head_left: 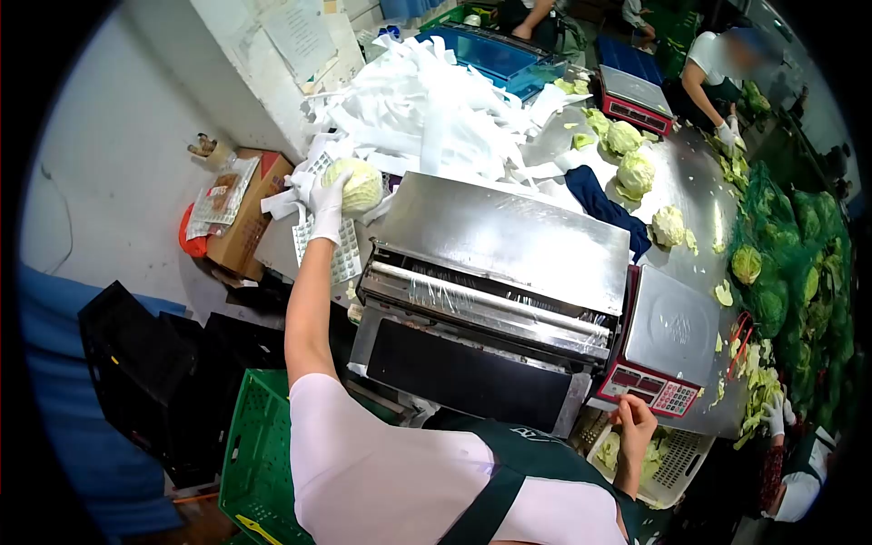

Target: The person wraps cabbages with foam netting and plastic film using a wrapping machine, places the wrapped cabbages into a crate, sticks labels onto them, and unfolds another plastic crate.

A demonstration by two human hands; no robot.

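Observation:
My left hand (325, 207), in a white glove, is stretched far forward with its fingers on a pale green cabbage (359, 188). The cabbage is above a stack of egg trays (343, 259) beside the film wrapping machine (509, 218). My right hand (633, 425) is bare and held low near the front of a digital scale (672, 318). Its fingers are curled together; whether anything small is between them cannot be made out. Clear film lies across the wrapper's roller, above a black plate (468, 372).
A big heap of white strips (427, 113) lies behind the wrapper. More cabbages (636, 173), loose leaves, a dark blue cloth (604, 204) and a second scale (633, 95) are on the metal table. Green net sacks (772, 254) line the right. Other people work at the far side and lower right.

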